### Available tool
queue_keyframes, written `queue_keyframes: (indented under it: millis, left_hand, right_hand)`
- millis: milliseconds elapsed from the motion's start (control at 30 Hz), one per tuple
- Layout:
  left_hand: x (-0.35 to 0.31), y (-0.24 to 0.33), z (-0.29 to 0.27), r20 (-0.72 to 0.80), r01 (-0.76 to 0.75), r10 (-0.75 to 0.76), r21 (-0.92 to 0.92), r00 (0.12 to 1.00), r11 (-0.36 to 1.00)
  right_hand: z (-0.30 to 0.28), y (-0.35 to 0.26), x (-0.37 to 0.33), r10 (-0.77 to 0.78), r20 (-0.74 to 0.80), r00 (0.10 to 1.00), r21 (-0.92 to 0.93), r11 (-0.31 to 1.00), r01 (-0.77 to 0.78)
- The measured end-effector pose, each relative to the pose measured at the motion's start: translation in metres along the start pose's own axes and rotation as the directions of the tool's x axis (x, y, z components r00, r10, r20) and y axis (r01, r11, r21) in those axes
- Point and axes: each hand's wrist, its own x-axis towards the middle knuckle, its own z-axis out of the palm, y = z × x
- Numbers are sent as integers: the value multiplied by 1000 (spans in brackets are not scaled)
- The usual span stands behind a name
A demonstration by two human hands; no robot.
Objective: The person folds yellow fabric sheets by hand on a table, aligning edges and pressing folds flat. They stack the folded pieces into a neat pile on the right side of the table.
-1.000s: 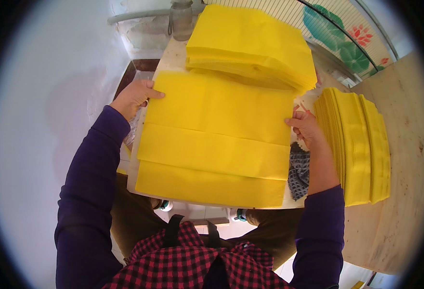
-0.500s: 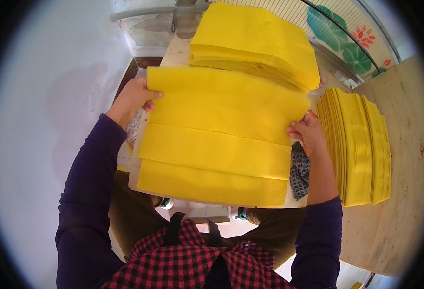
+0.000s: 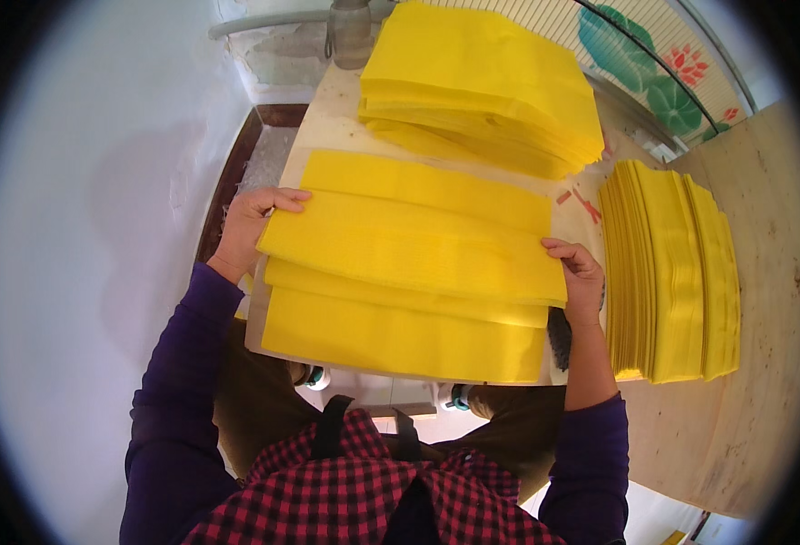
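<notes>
A yellow sheet [image 3: 409,250], seemingly nonwoven fabric, lies partly folded over the board in front of me. My left hand [image 3: 253,218] pinches the left end of its raised fold between thumb and fingers. At the opposite end, my right hand [image 3: 581,277] grips the same fold, thumb on top. The far part of the sheet lies flat beyond the fold, while overlapping yellow layers show nearer to me. Whether these are all one piece I cannot tell. A dark patterned cloth [image 3: 559,341] is partly hidden beside my right wrist.
Behind the sheet stands a thick stack of yellow sheets [image 3: 481,64]. Another yellow stack [image 3: 672,272] rests on the wooden table [image 3: 763,363] at right. Small red items [image 3: 587,205] lie between them. A grey bottle [image 3: 350,34] stands far back; a white wall [image 3: 82,272] borders the left.
Both hands have come nearer to me and lower, drawing the far edge of the yellow sheet over into a fold. More of the board and the red items now shows.
</notes>
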Motion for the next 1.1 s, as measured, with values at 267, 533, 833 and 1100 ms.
queue_keyframes:
  millis: [267,533,833,1100]
  left_hand:
    - [-8,-8,5,-29,-76,78,90,996,993]
    - [-4,-12,7,-40,-167,172,109,984,980]
    - [-5,-10,4,-24,-220,231,224,973,949]
    - [-6,-11,0,35,-260,268,385,963,885]
  right_hand:
    - [-1,14,-6,-91,18,996,-109,990,92]
    - [-1,14,-8,-73,-4,997,-153,986,71]
    - [-1,13,-8,-70,0,998,-183,981,69]
    - [-1,11,-7,-90,3,996,-234,968,88]
